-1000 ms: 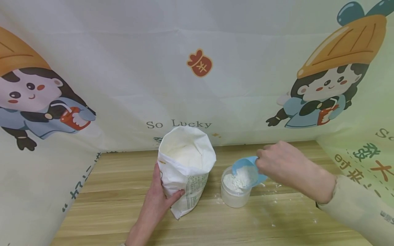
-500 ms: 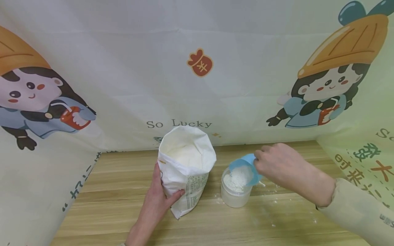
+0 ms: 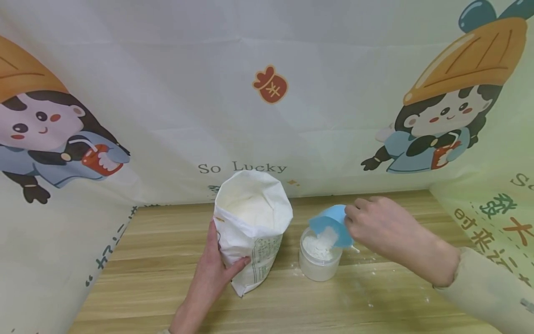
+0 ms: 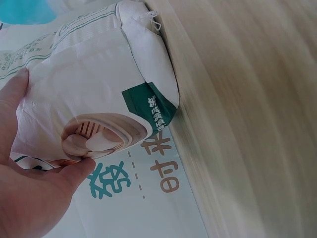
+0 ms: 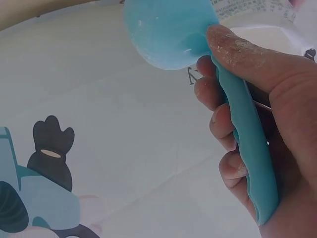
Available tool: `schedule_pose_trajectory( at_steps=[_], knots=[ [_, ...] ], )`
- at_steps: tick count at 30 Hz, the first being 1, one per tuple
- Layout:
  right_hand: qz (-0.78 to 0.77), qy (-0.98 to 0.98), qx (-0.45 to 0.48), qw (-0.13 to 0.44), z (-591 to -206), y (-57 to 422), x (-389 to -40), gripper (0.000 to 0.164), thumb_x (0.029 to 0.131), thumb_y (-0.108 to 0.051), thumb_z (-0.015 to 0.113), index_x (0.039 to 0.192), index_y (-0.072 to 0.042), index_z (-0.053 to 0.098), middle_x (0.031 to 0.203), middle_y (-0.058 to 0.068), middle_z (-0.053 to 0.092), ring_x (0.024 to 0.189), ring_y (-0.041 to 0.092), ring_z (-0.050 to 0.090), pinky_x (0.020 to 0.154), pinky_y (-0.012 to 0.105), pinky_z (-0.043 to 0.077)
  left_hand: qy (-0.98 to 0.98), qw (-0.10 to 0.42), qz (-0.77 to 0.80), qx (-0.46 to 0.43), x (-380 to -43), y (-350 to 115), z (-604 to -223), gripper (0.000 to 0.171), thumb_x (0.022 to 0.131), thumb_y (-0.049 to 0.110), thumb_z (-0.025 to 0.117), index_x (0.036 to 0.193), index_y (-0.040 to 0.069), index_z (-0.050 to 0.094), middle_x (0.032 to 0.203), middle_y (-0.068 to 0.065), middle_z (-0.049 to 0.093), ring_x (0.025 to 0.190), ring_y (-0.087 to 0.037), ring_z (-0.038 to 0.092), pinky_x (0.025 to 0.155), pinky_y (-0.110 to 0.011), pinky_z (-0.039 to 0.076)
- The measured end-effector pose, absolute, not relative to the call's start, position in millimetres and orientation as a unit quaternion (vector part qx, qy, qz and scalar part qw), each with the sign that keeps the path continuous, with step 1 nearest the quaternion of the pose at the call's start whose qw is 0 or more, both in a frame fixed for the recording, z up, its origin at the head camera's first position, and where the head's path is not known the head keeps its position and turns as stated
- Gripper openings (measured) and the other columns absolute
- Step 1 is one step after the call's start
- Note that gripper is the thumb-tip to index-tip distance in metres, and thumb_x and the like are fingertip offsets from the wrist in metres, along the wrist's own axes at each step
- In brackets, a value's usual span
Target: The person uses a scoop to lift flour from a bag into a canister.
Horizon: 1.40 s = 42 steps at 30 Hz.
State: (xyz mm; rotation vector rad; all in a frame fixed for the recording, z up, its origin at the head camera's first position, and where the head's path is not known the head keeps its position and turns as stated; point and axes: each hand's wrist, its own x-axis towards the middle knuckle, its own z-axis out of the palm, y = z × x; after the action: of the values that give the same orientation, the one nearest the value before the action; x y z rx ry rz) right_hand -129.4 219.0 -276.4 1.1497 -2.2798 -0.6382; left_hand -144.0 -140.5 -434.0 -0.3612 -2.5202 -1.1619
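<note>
A blue scoop (image 3: 333,221) is tipped over a clear jar (image 3: 319,270), and white powder (image 3: 327,237) slides from it onto the powder inside. My right hand (image 3: 377,227) grips the scoop; the right wrist view shows fingers wrapped round its wavy handle (image 5: 247,144), with powder on the thumb. To the left, an open white bag (image 3: 254,241) of powder stands upright. My left hand (image 3: 214,269) holds the bag's near left side between thumb and fingers. A picture of buns (image 4: 99,139) is printed on the bag in the left wrist view.
The wooden table (image 3: 146,278) carries spilled powder specks (image 3: 371,273) right of the jar. A printed cloth backdrop (image 3: 187,106) with cartoon figures rises behind and on both sides.
The scoop has moved slightly left and tipped further, and its powder has dropped toward the jar. My left hand and the bag have stayed in place.
</note>
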Motion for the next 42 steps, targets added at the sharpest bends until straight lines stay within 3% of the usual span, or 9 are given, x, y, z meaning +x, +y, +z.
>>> schedule_pose_trajectory(
  at_steps=[9,24,32,35,38,40,42],
  knots=[
    [-0.225,-0.825,0.431,0.286,-275.9,220.6,-126.9,0.025,0.068,0.003,0.091,0.072,-0.005,0.068,0.067,0.002,0.05,0.056,0.015,0.046,0.046,0.024,0.038,-0.887,0.17,-0.41,-0.126,-144.6,-140.0,-434.1,0.129,0.077,0.016,0.094,0.166,0.016,0.001,0.148,-0.031,0.048,0.124,-0.046,0.057,0.1,-0.063,0.047],
    [-0.176,-0.835,0.43,0.294,-282.5,233.5,-129.6,0.03,0.067,0.006,0.09,0.072,-0.007,0.064,0.068,0.0,0.049,0.058,0.015,0.045,0.048,0.025,0.04,-0.892,0.16,-0.408,-0.113,-144.4,-140.3,-434.3,0.128,0.078,0.018,0.093,0.166,0.016,0.001,0.15,-0.03,0.047,0.125,-0.046,0.056,0.101,-0.063,0.047],
    [-0.087,-0.844,0.426,0.315,-294.7,257.7,-132.0,0.031,0.07,-0.024,0.094,0.085,-0.009,0.072,0.081,0.002,0.065,0.068,0.019,0.063,0.051,0.032,0.052,-0.891,0.163,-0.408,-0.118,-144.7,-140.2,-434.0,0.128,0.077,0.017,0.093,0.166,0.018,0.001,0.149,-0.029,0.048,0.124,-0.045,0.057,0.099,-0.063,0.048],
    [-0.056,-0.848,0.417,0.321,-300.3,265.9,-131.4,0.023,0.084,-0.031,0.08,0.085,-0.01,0.072,0.077,-0.001,0.061,0.062,0.015,0.058,0.045,0.028,0.045,-0.891,0.16,-0.408,-0.116,-144.3,-140.1,-433.4,0.128,0.078,0.017,0.093,0.166,0.017,0.001,0.149,-0.029,0.048,0.124,-0.046,0.057,0.1,-0.063,0.048],
    [-0.029,-0.856,0.398,0.327,-306.1,272.7,-130.3,0.047,0.104,-0.049,0.052,0.084,-0.012,0.072,0.072,-0.005,0.056,0.057,0.01,0.05,0.041,0.023,0.037,-0.892,0.157,-0.409,-0.112,-144.2,-140.1,-432.7,0.127,0.078,0.017,0.093,0.166,0.016,0.001,0.149,-0.03,0.048,0.125,-0.046,0.057,0.1,-0.063,0.047],
    [-0.016,-0.863,0.384,0.327,-309.7,276.7,-129.0,0.066,0.109,-0.058,0.03,0.084,-0.013,0.072,0.071,-0.007,0.055,0.056,0.007,0.046,0.042,0.022,0.034,-0.893,0.154,-0.409,-0.11,-144.5,-140.1,-432.4,0.127,0.078,0.017,0.093,0.166,0.016,0.001,0.15,-0.03,0.047,0.125,-0.046,0.056,0.1,-0.064,0.047],
    [-0.004,-0.873,0.369,0.318,-312.9,280.4,-127.3,0.074,0.108,-0.061,0.021,0.086,-0.013,0.073,0.072,-0.009,0.056,0.056,0.005,0.045,0.043,0.021,0.034,-0.893,0.153,-0.408,-0.108,-144.4,-140.1,-432.3,0.127,0.078,0.017,0.093,0.166,0.015,0.001,0.15,-0.03,0.047,0.126,-0.047,0.056,0.101,-0.064,0.046]
  ],
)
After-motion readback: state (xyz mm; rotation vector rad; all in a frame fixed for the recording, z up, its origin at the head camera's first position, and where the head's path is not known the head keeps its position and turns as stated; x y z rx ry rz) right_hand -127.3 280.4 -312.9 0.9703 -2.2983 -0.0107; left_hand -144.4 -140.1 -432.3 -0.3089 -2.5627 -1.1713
